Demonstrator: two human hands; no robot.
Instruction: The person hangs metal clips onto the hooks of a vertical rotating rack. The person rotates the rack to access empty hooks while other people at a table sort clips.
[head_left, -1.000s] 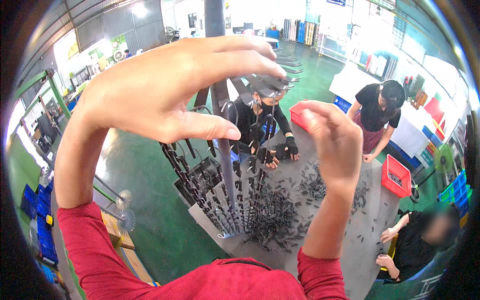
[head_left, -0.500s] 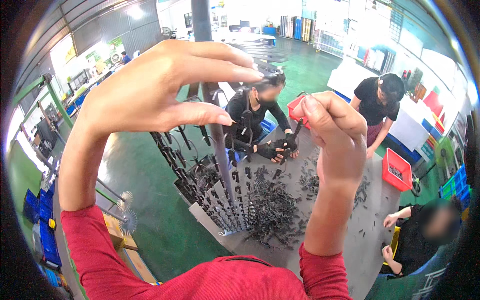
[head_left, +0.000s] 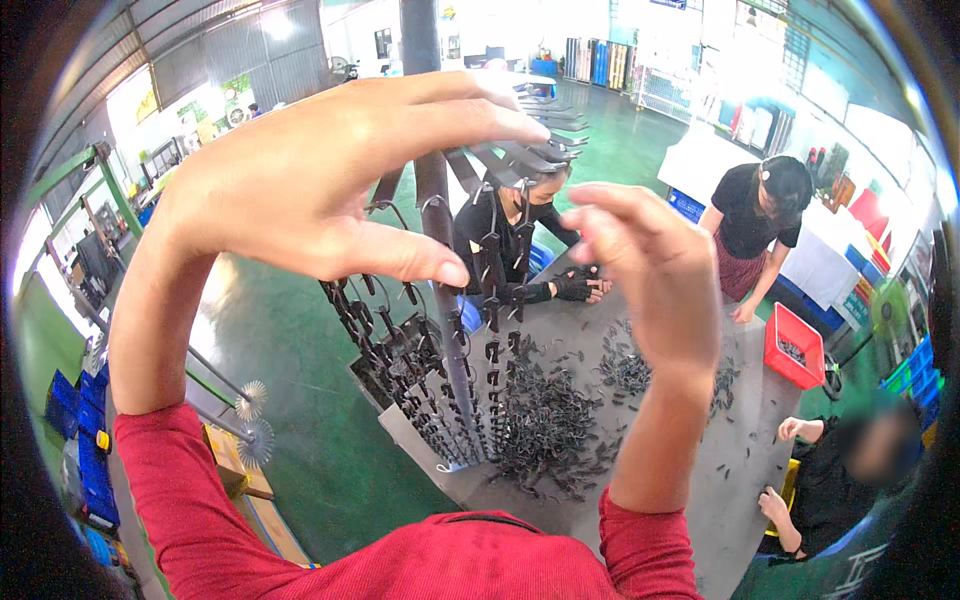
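My left hand [head_left: 310, 170] reaches over the top of a grey upright pole rack, its fingers stretched out and its thumb apart. The fingertips are beside a fan of flat dark metal arms [head_left: 550, 125]; whether they touch is unclear. Off to the right, my right hand [head_left: 650, 260] is raised with loosely bent fingers, somewhat blurred, and nothing shows in it. Strands of small black parts [head_left: 491, 270] hang on wire hooks from the arms, between and below my hands. Under them, a heap of loose small black parts [head_left: 545, 430] covers a grey table [head_left: 690, 520].
Across the table a person [head_left: 500, 240] in black gloves sits with hands together. Another person [head_left: 760, 210] stands at the far right, near a red bin [head_left: 795, 345]. A third person [head_left: 860, 460] sits at the right edge. The rack's grey pole [head_left: 432, 210] rises before me.
My right hand has let go of a black strand, which now hangs from the rack, and its fingers have loosened. The metal arms, blurred before, show sharper. The gloved person's hands have drawn together.
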